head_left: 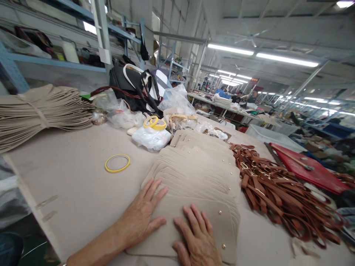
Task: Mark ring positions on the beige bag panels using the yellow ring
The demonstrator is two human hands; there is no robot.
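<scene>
A fanned row of overlapping beige leather-like panels (pixel 191 173) runs away from me along the table. The nearest panel (pixel 177 218) lies flat on top, with two small gold studs near its right edge. My left hand (pixel 144 212) rests on this panel's left side, fingers stretched out and apart. On its lower middle lies my right hand (pixel 195 236), palm down with the fingers slightly spread. Neither hand grips anything. More studs dot the right edges of the panels further back.
A strapped bundle of beige panels (pixel 41 111) sits at the left. One yellow tape roll (pixel 117 163) lies on the table; two more rest on a white plastic packet (pixel 151 138). Brown straps (pixel 271 188) with metal rings are heaped right, beside a red board (pixel 307 166). Black bags (pixel 130 88) stand behind.
</scene>
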